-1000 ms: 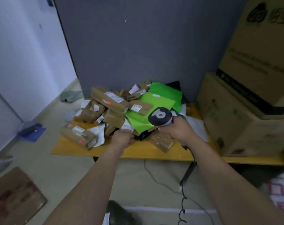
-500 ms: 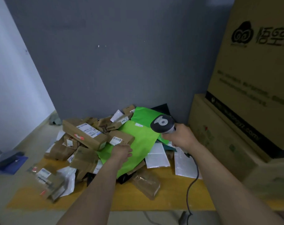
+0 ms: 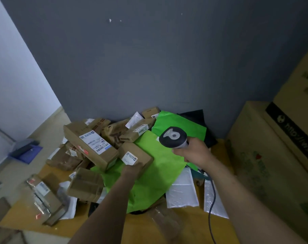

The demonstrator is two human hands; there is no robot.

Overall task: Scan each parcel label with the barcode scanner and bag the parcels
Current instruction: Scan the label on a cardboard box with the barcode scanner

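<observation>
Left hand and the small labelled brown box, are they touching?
Touching. The head view shows the left hand gripping the near end of the small labelled brown box, with no gap between them.

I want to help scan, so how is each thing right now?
Grey-and-black handheld barcode scanner: gripped by the right hand.
Small brown cardboard parcel: held by the left hand, label up.
Bright green plastic mailer bag: lying flat, beneath that parcel.
Long brown cardboard box: lying tilted, label up.
</observation>
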